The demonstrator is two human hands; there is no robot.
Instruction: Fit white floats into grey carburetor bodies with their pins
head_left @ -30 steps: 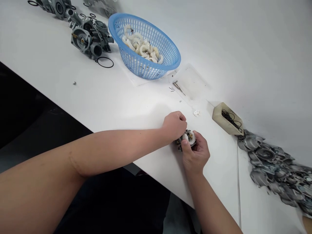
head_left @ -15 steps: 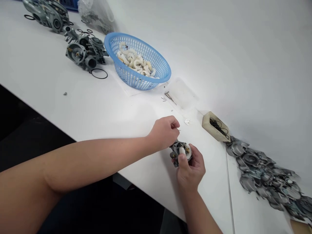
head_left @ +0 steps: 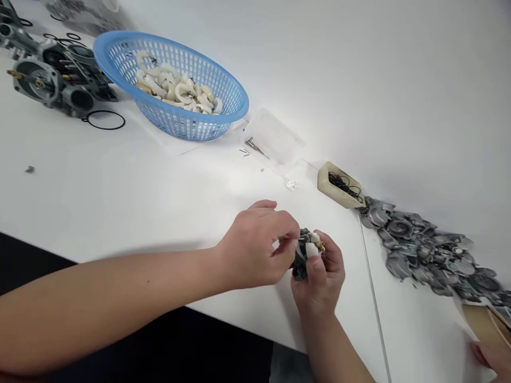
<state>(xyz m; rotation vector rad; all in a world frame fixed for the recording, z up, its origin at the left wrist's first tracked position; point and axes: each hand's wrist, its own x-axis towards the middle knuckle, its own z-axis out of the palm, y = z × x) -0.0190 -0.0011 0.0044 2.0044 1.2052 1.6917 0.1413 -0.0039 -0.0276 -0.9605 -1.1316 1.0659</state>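
Observation:
My right hand (head_left: 321, 276) holds a small grey metal carburetor body (head_left: 300, 261) above the table, its thumb pressed on the white curved float (head_left: 312, 250) fitted to it. Brass parts (head_left: 320, 245) show beside the float. From the left reaches my left hand (head_left: 259, 244), its thumb and index finger pinched together at the carburetor's near-left side. A thin, pale metal pin (head_left: 294, 238) seems to be in that pinch; its far end is hidden. The fingers also cover part of the carburetor.
Behind stands a blue basket (head_left: 239, 109) of white floats. A clear tray (head_left: 281, 138) with thin metal pieces and a cream box (head_left: 329, 189) of black rings follow to the right. Carburetor parts (head_left: 423, 244) pile up at right; assembled carburetors (head_left: 51, 80) stand left. Another person's hand (head_left: 493, 356) shows at lower right.
My left hand has come away from the carburetor with a thin pin and returned to its side. My right hand has tilted the carburetor. The view has shifted, and another person's hand has appeared.

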